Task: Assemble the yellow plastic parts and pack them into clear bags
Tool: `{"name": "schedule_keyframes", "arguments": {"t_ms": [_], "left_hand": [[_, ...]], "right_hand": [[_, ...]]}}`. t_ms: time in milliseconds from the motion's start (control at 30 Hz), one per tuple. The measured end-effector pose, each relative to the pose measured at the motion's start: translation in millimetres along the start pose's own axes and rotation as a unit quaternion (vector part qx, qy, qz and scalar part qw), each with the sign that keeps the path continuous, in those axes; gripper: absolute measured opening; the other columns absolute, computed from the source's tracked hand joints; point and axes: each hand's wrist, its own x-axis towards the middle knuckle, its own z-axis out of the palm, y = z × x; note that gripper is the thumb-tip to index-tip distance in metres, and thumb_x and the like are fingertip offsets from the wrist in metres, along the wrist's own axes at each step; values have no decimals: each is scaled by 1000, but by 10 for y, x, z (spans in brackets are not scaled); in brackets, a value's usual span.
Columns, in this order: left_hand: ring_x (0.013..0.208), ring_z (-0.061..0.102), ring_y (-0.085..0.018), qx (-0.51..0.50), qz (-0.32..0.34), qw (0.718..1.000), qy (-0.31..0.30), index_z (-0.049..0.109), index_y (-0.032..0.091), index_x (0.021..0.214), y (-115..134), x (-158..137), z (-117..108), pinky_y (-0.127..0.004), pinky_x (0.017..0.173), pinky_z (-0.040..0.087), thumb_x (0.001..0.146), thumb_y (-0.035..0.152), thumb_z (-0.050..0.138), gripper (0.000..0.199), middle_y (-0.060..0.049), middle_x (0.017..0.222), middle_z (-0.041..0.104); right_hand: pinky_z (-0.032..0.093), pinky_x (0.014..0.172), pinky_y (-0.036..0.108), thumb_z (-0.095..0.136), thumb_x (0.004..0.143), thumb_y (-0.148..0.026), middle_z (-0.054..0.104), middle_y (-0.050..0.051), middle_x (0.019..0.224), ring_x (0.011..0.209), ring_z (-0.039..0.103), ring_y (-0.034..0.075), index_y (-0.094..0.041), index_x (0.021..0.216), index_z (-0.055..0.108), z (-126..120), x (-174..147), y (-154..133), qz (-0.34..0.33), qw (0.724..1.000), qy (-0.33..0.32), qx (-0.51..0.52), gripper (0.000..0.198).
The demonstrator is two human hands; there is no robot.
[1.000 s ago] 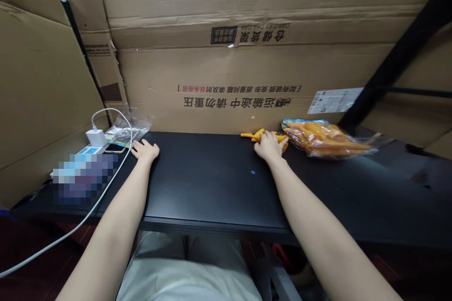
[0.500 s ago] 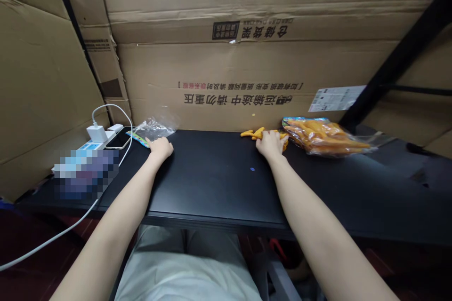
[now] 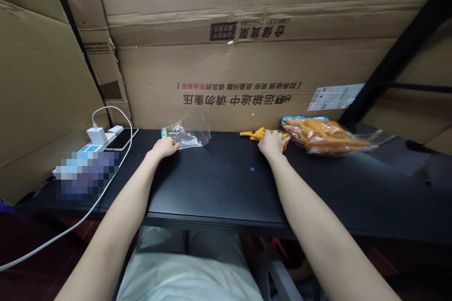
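Note:
My left hand (image 3: 165,147) is closed on the edge of a clear plastic bag (image 3: 192,135) with a colourful header strip, at the back left of the black table. The bag looks empty and lies crinkled to the right of my fingers. At the back right, my right hand (image 3: 272,144) is closed over an orange-yellow rubbery toy (image 3: 254,135), its thin prongs sticking out to the left; the palm hides most of it. Just right of that hand lies a filled clear bag (image 3: 319,136) of similar orange pieces with a blue-green header.
A power strip (image 3: 92,147) with a white charger (image 3: 96,135), a phone (image 3: 124,139) and a white cable (image 3: 106,192) occupy the table's left. Cardboard (image 3: 212,66) walls the back and sides. A black post (image 3: 395,51) slants at right. A small blue disc (image 3: 252,169) lies mid-table.
My left hand has shifted slightly right, and the clear bag has swung round to the right, its header strip now behind the hand. My right hand stays over the orange toy.

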Motion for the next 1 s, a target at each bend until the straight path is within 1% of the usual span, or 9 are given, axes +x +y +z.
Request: {"name": "schedule_keyframes", "arguments": {"t_ms": [167,333,400,500,600,667,800,900,1000], "left_hand": [[99,63,-28,40,-33,997,60,72,17,84,61,-15,39,-49,101,35,87,32,40,36,-13,93,71],[102,63,-30,72,-102,985,120,70,13,100,14,10,99,-52,105,29,86,30,40,38,-18,104,68],[102,63,-31,75,-123,982,121,69,14,103,-22,15,115,-55,106,26,86,33,40,39,-17,104,69],[105,61,-34,78,-121,985,98,68,17,105,-60,15,144,-61,107,18,84,46,44,43,-16,108,68],[114,54,-37,98,-119,986,64,68,18,104,-69,17,185,-65,107,11,81,55,47,48,-17,118,63],[119,49,-38,113,-126,984,60,67,16,106,-62,26,218,-65,107,10,81,56,45,52,-19,122,60],[122,45,-38,119,-137,979,88,65,12,111,-40,53,284,-63,108,8,83,56,42,57,-22,125,57],[122,45,-39,104,-143,979,104,64,9,113,-33,69,322,-63,108,9,82,55,42,59,-24,126,55],[121,45,-40,91,-152,978,112,62,8,115,-46,78,341,-62,108,11,82,54,42,61,-24,128,52]], "right_hand": [[19,98,68,41,77,-15,56,24,115,115,44,39,-6,117,58,-3,-7,0,23,999,-24,-11,44],[19,98,66,44,78,-17,57,22,112,110,49,36,-8,115,59,-22,0,-13,16,999,-27,-4,41],[20,98,64,44,78,-18,58,20,110,109,49,35,-9,113,59,-36,8,-32,5,1000,-17,-1,39],[20,99,61,44,79,-20,59,17,107,106,49,33,-11,109,60,-77,20,-79,-19,1000,13,19,35],[20,100,58,45,81,-23,58,18,109,107,49,32,-12,110,60,-159,27,-171,-31,997,34,68,34],[21,101,56,46,82,-24,59,18,112,109,48,32,-13,111,59,-236,16,-273,-47,991,42,119,34],[29,100,51,49,82,-27,60,15,113,105,53,29,-16,110,59,-388,-100,-585,-122,960,39,249,32],[41,92,43,53,82,-29,62,12,109,95,58,25,-18,109,60,-448,-269,-851,-193,916,18,352,30],[45,89,38,57,80,-29,64,9,104,94,59,22,-18,105,62,-444,-411,-1020,-269,868,-20,416,28]]}}
